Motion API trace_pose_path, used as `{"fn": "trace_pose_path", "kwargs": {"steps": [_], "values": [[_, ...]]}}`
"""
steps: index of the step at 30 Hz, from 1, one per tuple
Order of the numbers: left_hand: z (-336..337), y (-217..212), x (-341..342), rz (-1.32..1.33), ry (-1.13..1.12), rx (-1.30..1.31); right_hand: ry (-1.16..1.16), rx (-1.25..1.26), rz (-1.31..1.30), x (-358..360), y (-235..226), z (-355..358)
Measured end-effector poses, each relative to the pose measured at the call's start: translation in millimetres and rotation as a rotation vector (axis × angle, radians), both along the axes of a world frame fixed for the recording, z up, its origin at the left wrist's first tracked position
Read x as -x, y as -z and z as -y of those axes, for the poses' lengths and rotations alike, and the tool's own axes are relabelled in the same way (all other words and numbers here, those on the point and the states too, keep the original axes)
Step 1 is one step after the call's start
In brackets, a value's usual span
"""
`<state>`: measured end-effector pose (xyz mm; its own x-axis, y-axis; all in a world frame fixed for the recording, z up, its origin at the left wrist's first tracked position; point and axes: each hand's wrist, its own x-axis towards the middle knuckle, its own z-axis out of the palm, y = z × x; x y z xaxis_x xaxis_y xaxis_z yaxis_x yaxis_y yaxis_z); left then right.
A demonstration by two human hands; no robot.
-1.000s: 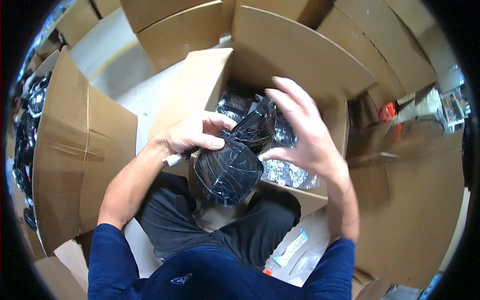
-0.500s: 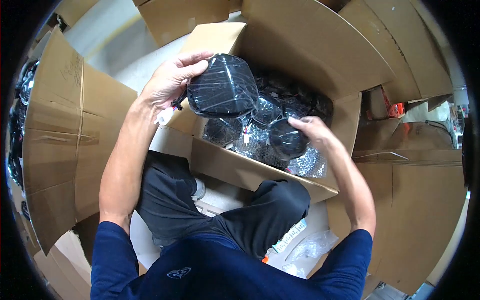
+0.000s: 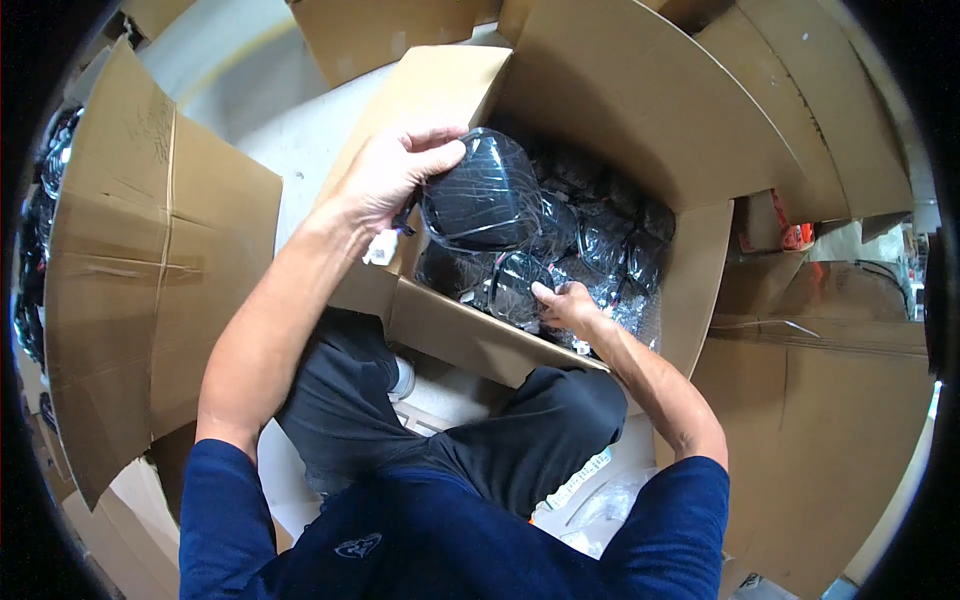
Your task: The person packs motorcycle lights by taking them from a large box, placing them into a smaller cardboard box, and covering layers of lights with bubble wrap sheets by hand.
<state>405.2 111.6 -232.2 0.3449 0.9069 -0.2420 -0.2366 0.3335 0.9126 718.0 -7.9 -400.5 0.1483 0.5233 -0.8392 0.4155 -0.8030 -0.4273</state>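
Note:
My left hand [image 3: 410, 175] is closed on the edge of a large, rounded black part wrapped in clear film [image 3: 482, 190], holding it up over the near left of an open cardboard box [image 3: 480, 330]. From that part hangs a dark wire lead with a white connector [image 3: 381, 247], just below my wrist. Down inside the box, my right hand [image 3: 568, 303] pinches the right edge of a smaller rounded black part in clear film [image 3: 518, 288]. Several similar wrapped black parts [image 3: 605, 240] lie packed around it, with bubble wrap among them.
A tall cardboard panel [image 3: 220, 190] stands on my left, with wrapped black parts [image 3: 52, 190] beyond it. More cardboard [image 3: 800, 430] lies to my right. Crumpled clear plastic [image 3: 605, 505] is on the floor by my right knee.
My left hand has shifted right and slightly down with the large black part, its connector following. My right hand has moved left and down with the smaller part, lower into the box.

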Motion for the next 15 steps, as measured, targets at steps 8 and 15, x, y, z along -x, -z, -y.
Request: {"fn": "trace_pose_path", "kwargs": {"steps": [8, 15], "values": [[27.4, 8.2, -50.2, 0.192, -0.067, -0.011, 0.352, -0.627, -1.016, 48.5, -152.7, -16.4], [56.8, 32.4, -74.8, -0.367, 0.663, 0.008, 0.356, -0.618, -0.835, -25.4, -119.3, -17.1]]}}
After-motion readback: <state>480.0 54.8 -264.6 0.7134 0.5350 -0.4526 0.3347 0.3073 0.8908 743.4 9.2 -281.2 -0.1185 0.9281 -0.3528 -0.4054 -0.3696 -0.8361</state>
